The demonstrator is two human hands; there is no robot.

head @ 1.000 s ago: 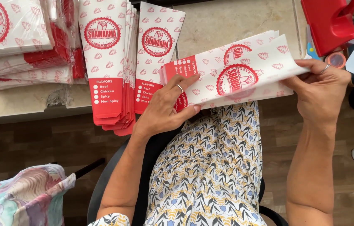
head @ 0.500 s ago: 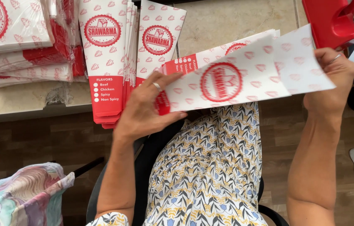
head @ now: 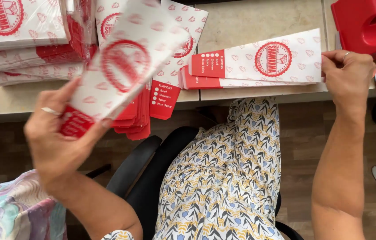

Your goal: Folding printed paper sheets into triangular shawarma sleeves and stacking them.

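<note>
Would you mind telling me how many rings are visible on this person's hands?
2. One ring is on a finger of the left hand, which holds a paper sleeve; the other ring is on the right hand. Hidden fingers may carry more.

The left hand (head: 56, 142), at eight o'clock in the view, pinches the red end of a white paper sleeve (head: 125, 66) printed with red marks; the sleeve is blurred and slants up toward one o'clock. The right hand (head: 348, 78), at three o'clock, rests its fingers on the end of a small stack of like sleeves (head: 259, 66) lying flat on the desk (head: 250, 22). More sleeve piles (head: 19, 40) lie at ten o'clock. A red plastic object (head: 361, 22) sits at two o'clock.
</note>
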